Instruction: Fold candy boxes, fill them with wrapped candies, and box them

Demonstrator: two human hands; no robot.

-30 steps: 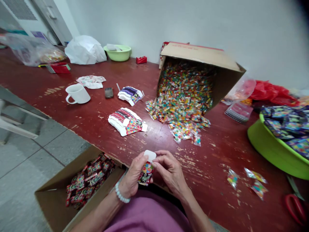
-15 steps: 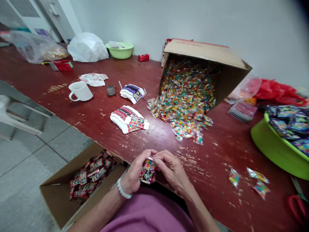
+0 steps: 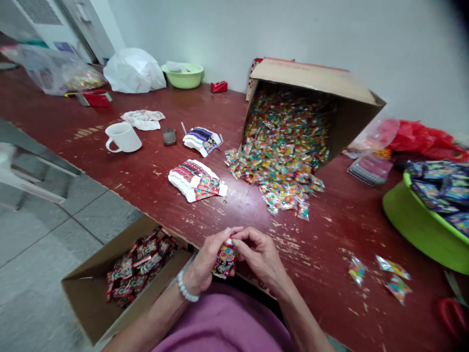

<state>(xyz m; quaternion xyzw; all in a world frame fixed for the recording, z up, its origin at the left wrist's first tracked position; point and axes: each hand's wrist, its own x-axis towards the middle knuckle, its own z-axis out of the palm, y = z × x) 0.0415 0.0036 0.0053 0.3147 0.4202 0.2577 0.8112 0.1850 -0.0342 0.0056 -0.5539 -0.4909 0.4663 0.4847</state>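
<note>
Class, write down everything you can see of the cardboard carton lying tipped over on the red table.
The brown cardboard carton lies tipped on its side on the worn red-painted table, its open mouth facing the camera and a thin red strip along its upper edge. Its inside is heaped with small colourful cellophane packets, which spill over its lower lip onto the tabletop.

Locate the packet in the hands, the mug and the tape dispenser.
packet (image 3: 227,255), head view, on its printed front
mug (image 3: 124,138), head view, on its white side
tape dispenser (image 3: 219,87), head view, on its red body
</note>
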